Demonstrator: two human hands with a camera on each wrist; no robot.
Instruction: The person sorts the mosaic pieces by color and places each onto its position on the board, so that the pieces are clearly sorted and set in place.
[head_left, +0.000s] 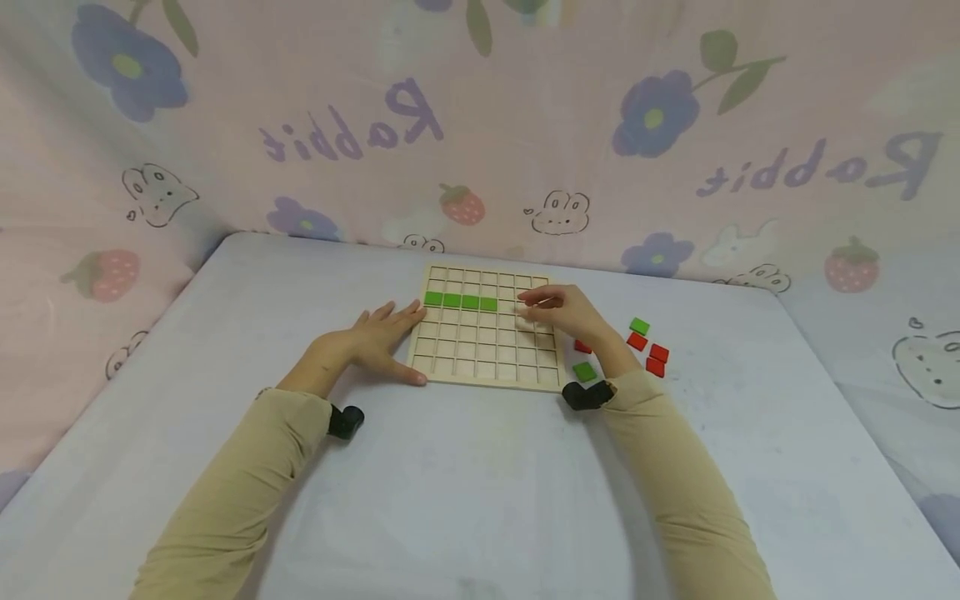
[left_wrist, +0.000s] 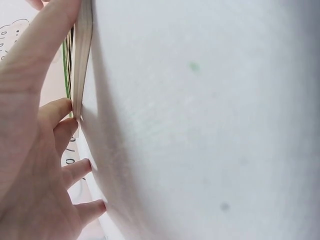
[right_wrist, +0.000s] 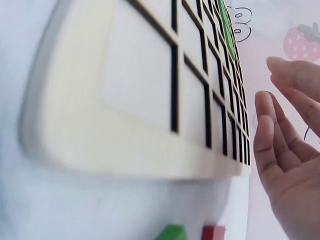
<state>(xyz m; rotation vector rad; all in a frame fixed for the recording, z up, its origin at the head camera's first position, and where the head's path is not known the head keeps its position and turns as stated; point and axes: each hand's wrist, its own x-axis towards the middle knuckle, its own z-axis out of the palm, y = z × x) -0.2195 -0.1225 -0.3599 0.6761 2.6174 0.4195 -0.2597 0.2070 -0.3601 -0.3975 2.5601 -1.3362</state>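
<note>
A wooden grid board (head_left: 491, 385) lies on the table, with a row of several green square tiles (head_left: 470, 301) in its upper left cells. My left hand (head_left: 375, 340) is spread at the board's left side, thumb by the near corner and fingertips along the edge. In the left wrist view, fingertips meet the side of the board (left_wrist: 84, 55). Over the board's right part hovers my right hand (head_left: 567, 311), fingers loosely bent. The right wrist view shows this hand (right_wrist: 295, 170) with thumb and fingers apart and nothing between them.
Right of the board lie loose tiles: a green tile (head_left: 584, 372) near its corner, a red tile (head_left: 582, 347) partly behind the right hand, another green tile (head_left: 639, 326) and several red tiles (head_left: 659, 352) farther right. A printed cloth (head_left: 495, 150) hangs behind the white table (head_left: 465, 483).
</note>
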